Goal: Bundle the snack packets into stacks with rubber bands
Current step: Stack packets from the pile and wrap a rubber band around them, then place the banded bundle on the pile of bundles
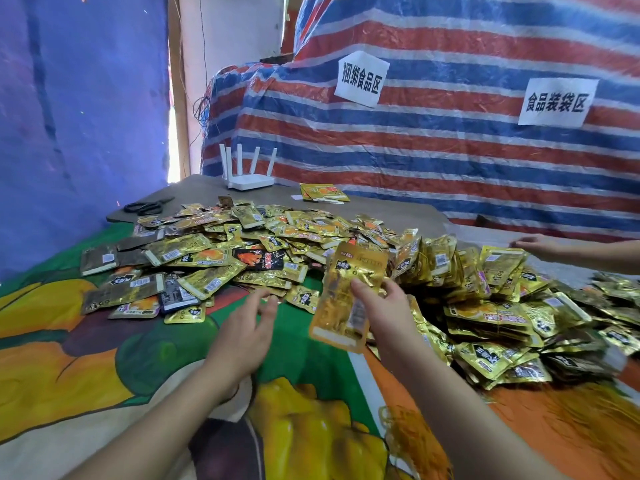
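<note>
Step in hand: by my reading, gathering loose packets into a stack in one hand; no rubber band is on the stack yet.
Doing it well: square the packets' edges before adding more, keep them facing one way, and hold the stack firm enough that the slick foil does not fan out. Feed each new packet flat against the held ones.
Left hand (247, 332): empty, fingers spread and loosely extended, palm down, hovering just short of the near edge of the loose packets (214, 251). The forearm runs in from the lower left over the printed cloth (86, 358). It looks set to take another packet, though that is a guess.
Nearest pickings: small gold packets lie just beyond the left fingertips, flat and overlapping.
Held stack (346, 296): a few gold packets, upright and tilted slightly, lifted above the cloth, to the right of the left hand.
Right hand (384, 306): fingers and thumb curled round the stack's right side, thumb across its face. The forearm enters from the lower right.
Right of the grip: a heap of bundled packets (485, 289), some standing on edge.
Rubber bands (394, 431): what appears to be a yellowish tangle near the right forearm; too blurred to be sure.
Far right: another person's hand (533, 244) rests by the heap.
</note>
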The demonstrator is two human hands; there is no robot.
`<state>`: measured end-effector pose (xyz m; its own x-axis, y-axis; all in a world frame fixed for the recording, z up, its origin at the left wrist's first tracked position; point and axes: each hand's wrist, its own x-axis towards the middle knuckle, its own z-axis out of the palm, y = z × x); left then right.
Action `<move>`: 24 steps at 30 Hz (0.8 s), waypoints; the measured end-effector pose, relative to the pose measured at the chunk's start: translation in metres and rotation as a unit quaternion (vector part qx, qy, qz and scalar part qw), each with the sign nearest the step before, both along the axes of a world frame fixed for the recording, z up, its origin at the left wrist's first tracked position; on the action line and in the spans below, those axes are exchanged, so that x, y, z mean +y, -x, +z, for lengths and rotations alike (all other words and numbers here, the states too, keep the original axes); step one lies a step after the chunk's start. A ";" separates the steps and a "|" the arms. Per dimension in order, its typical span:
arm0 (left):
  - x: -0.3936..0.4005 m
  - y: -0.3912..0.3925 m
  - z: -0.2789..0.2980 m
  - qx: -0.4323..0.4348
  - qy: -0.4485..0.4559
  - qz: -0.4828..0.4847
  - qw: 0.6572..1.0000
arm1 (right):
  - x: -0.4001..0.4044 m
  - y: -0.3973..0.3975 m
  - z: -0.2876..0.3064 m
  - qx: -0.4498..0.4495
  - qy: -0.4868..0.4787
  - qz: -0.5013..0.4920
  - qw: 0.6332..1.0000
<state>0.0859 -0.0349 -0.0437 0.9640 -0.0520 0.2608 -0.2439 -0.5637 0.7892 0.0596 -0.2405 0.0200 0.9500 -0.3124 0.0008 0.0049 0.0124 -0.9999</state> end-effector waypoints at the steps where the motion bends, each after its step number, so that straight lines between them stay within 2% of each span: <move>1: 0.006 -0.005 -0.003 0.004 -0.011 0.008 1.000 | -0.010 -0.010 0.010 -0.013 0.024 -0.008 1.000; 4: 0.016 -0.013 -0.014 0.000 0.026 0.034 0.999 | -0.039 -0.050 0.047 -0.012 0.125 -0.038 0.991; 8: 0.022 -0.026 -0.023 -0.016 0.109 0.082 0.990 | -0.069 -0.116 0.080 0.029 0.265 -0.106 0.958; 14: 0.019 -0.037 -0.034 -0.014 0.090 0.090 0.992 | -0.090 -0.180 0.082 0.134 0.391 -0.078 0.907; 16: 0.018 -0.039 -0.037 -0.005 0.074 0.091 0.993 | -0.091 -0.190 0.067 0.201 0.488 -0.045 0.848; 18: 0.019 -0.040 -0.039 0.003 0.057 0.088 0.994 | -0.089 -0.196 0.051 0.250 0.613 -0.027 0.749; 20: 0.020 -0.043 -0.042 0.009 0.047 0.085 0.995 | -0.084 -0.201 0.046 0.247 0.703 -0.042 0.666; 22: 0.019 -0.044 -0.044 0.015 0.042 0.079 0.996 | -0.081 -0.206 0.047 0.229 0.736 -0.029 0.637; 24: 0.019 -0.045 -0.045 0.020 0.041 0.077 0.996 | -0.080 -0.209 0.048 0.212 0.743 0.003 0.635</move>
